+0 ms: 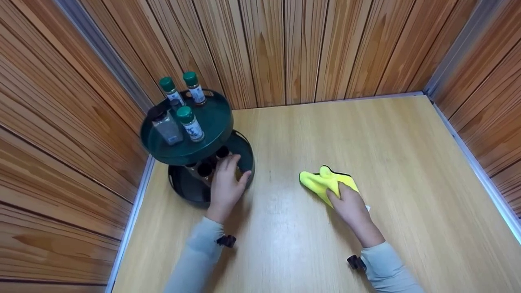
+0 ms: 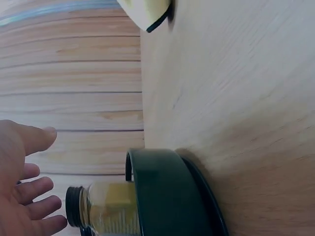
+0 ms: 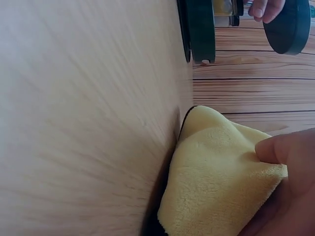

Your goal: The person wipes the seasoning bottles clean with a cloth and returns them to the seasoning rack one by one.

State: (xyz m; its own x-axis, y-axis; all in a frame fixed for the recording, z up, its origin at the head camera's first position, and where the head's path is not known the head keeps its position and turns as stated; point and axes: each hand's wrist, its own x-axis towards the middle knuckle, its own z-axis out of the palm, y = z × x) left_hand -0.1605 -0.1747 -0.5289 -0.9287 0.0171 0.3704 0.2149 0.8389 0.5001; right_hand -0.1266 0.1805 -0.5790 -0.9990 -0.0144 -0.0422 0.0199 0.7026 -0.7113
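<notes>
My left hand (image 1: 226,185) reaches over the lower tray (image 1: 187,193) of a dark green two-tier rack, its fingers spread and nothing between them. Close by its fingertips in the left wrist view is the black lid of a glass jar (image 2: 110,209) with yellowish contents, standing inside the tray's wall (image 2: 165,196). More black-lidded jars (image 1: 204,169) stand in that tray, partly hidden by the hand and the upper tier. On the right, my right hand (image 1: 352,205) grips a bunched yellow cloth (image 1: 319,183) with dark edging, thumb pressed on top; the cloth rests on the table.
The upper tray (image 1: 220,122) carries several spice bottles with green caps, including a front one (image 1: 193,128), and a dark-lidded clear jar (image 1: 167,129). Wood-panelled walls (image 1: 301,53) enclose the light wooden table (image 1: 386,142) at the back and sides.
</notes>
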